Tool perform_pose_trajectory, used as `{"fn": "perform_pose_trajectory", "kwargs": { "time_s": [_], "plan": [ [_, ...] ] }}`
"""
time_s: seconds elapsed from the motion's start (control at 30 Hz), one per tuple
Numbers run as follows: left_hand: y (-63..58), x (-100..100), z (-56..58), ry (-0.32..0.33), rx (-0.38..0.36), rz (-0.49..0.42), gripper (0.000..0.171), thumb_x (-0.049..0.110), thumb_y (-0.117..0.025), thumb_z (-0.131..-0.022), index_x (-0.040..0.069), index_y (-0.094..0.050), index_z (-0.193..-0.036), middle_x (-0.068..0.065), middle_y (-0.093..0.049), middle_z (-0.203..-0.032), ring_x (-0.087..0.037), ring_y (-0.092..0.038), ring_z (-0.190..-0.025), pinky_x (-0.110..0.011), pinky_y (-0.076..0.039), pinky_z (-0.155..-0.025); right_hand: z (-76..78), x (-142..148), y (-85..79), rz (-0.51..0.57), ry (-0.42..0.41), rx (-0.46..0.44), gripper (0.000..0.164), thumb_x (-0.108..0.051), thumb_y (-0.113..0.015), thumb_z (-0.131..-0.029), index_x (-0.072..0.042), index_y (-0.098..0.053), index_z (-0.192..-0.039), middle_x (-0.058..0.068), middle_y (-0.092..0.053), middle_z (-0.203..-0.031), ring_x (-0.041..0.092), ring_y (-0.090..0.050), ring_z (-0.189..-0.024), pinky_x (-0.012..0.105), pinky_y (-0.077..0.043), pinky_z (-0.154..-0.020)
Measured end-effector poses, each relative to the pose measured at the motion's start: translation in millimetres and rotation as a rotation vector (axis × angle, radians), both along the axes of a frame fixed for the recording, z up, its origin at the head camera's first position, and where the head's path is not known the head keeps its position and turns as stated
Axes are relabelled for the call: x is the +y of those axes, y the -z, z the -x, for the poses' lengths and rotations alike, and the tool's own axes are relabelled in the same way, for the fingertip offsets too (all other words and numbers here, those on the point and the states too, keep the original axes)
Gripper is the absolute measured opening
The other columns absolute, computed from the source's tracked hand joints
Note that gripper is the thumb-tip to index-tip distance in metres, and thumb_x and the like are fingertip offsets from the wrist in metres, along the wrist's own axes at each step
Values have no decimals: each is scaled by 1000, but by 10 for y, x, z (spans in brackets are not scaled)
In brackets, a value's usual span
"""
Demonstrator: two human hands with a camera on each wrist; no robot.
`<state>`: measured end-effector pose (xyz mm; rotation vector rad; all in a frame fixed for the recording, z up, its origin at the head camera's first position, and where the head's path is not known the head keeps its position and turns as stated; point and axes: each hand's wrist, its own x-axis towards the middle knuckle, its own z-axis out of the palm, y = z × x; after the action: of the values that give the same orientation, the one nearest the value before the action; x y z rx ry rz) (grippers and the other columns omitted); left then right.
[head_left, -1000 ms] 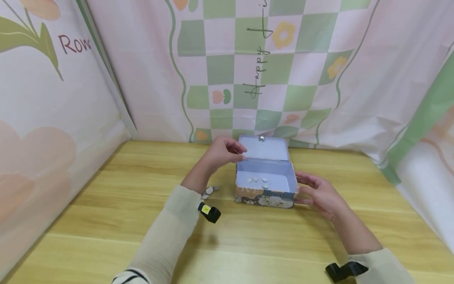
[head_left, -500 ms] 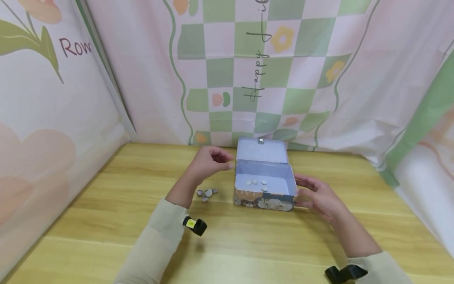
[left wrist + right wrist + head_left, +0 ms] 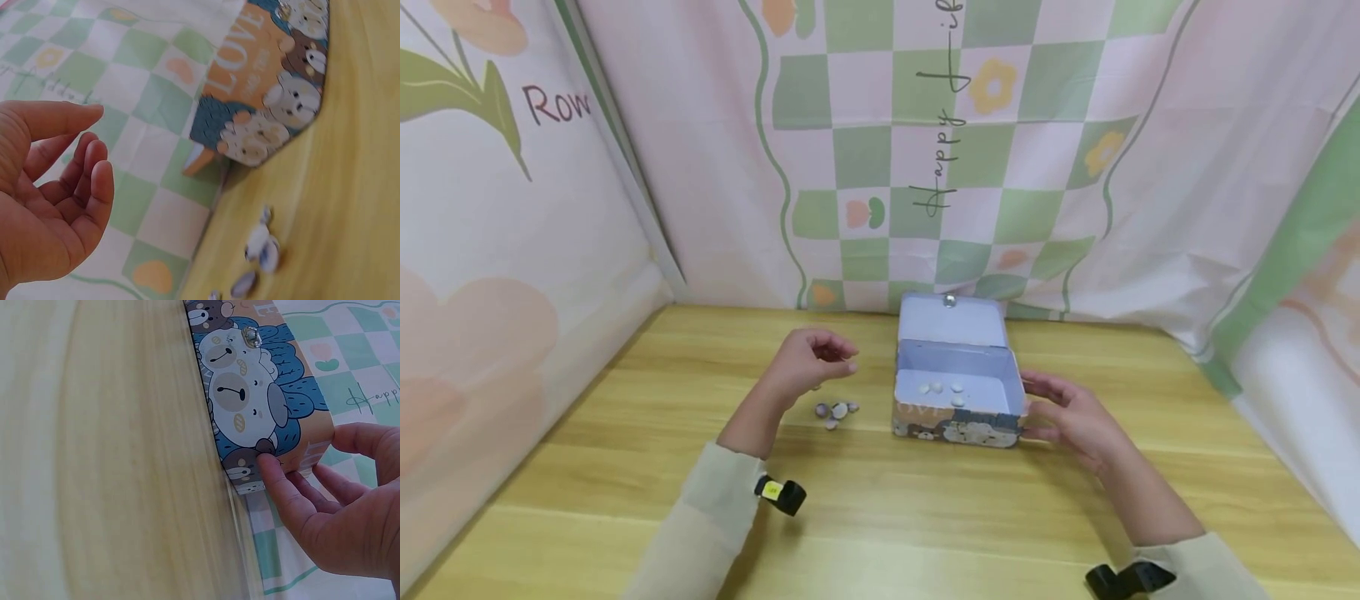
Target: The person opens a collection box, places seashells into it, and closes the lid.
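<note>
Four small shells [image 3: 835, 411] are lying loose on the wooden table [image 3: 625, 467], at nine o'clock from the open tin box [image 3: 958, 421]. The left hand [image 3: 808, 362] is hovering just above them, fingers loosely curled and holding nothing. The right hand [image 3: 1071, 417] is bracing the box's three o'clock side with nearly straight fingers. The shells are probably light, hard, smooth and brittle, so a gentle fingertip pinch across each one's edges seems best.

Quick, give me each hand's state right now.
Left hand: open, fingers loosely curled, holding nothing, above the shells.
Right hand: open, straight fingers touching the right side of the tin box.
</note>
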<state>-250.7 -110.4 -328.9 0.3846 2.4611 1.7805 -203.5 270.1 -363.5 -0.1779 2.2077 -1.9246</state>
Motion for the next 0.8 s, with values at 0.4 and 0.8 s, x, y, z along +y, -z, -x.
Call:
{"fn": "perform_pose_trajectory", "kwargs": {
  "time_s": [0.4, 0.8],
  "plan": [
    [227, -317, 51, -35, -60, -21, 29, 1, -75, -83, -6, -66, -110, -20, -66, -105, -19, -63, -85, -29, -55, -77, -11, -11, -16, -2, 4, 0, 62, 1, -50, -95, 11, -20, -149, 34, -24, -151, 31, -58, -113, 41, -55, -86],
    [359, -558, 170, -66, -171, 57, 39, 4, -74, -84, -4, -62, -120, -22, -61, -119, -22, -61, -94, -32, -53, -85, -17, -16, -27, -3, 12, -5, 63, 0, -50, -96, 9, -20, -150, 32, -24, -151, 31, -57, -114, 41, -54, -86]
  ]
}}
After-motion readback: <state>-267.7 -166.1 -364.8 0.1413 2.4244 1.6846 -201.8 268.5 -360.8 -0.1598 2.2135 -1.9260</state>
